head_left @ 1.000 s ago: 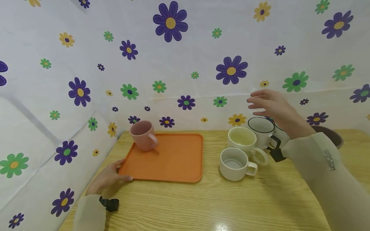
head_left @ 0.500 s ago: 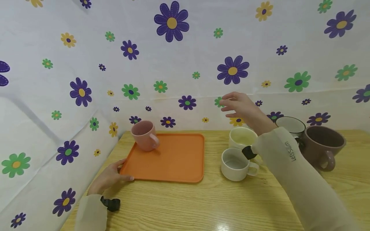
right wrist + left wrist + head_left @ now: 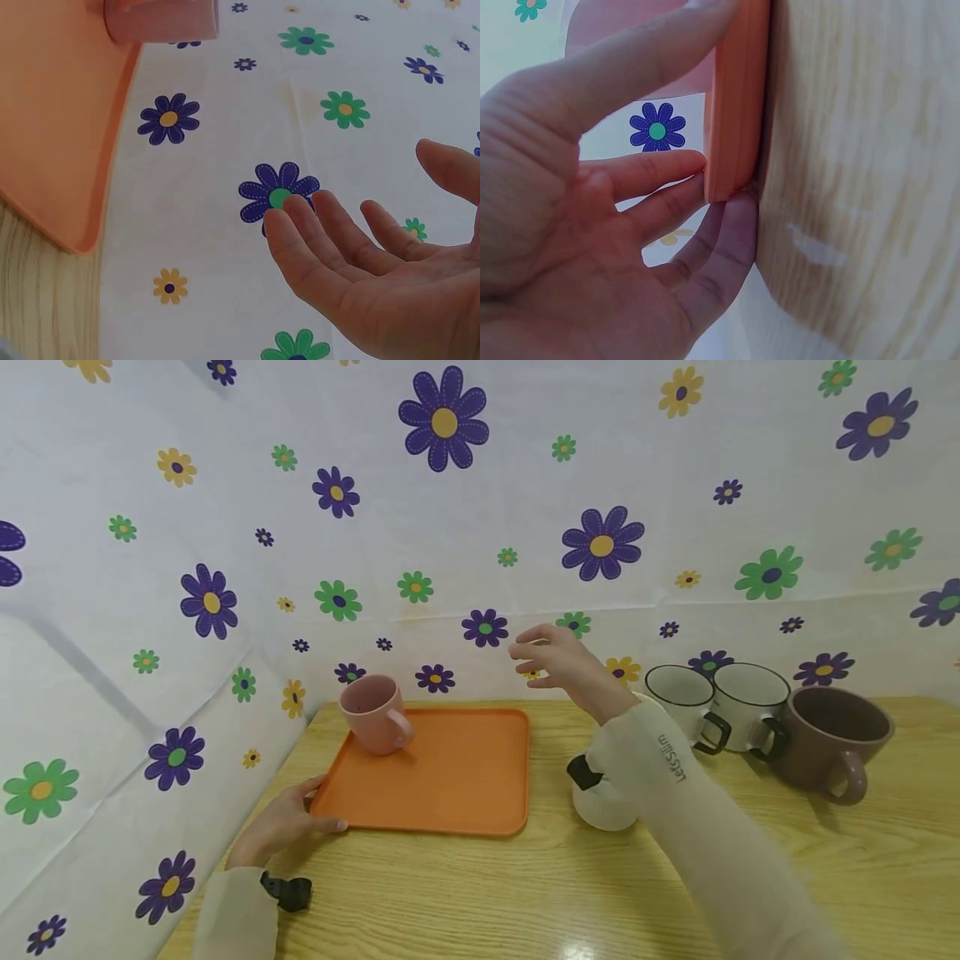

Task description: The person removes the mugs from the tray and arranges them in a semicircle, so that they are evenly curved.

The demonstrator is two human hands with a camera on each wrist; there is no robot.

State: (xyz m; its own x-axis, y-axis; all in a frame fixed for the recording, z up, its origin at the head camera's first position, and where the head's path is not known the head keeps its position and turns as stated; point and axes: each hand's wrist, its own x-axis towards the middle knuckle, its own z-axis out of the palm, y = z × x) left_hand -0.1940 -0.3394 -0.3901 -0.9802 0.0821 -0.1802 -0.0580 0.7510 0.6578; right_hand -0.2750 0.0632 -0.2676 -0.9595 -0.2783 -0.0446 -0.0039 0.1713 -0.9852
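My left hand (image 3: 279,823) holds the near left corner of an orange tray (image 3: 465,777). In the left wrist view its thumb lies along one side of the tray's rim (image 3: 735,97) and its fingertips meet the other. A pink mug (image 3: 372,722) stands upright on the tray's back left part, handle to the right. My right hand (image 3: 561,662) is in the air above the table's back edge, right of the tray, fingers loosely bent with nothing in them. Its sleeve partly covers a small white cup (image 3: 603,810) and hides most of a pale yellow cup (image 3: 648,700).
Two white mugs with dark rims, the left mug (image 3: 678,706) and the right mug (image 3: 746,710), stand at the back right beside a brown mug (image 3: 813,747). A white cloth with flowers (image 3: 525,485) hangs behind the wooden table (image 3: 450,893).
My right hand has moved left from above the mugs toward the tray, staying raised and holding nothing. The dark-rimmed mugs and brown mug have come into view. My left hand has stayed on the tray.
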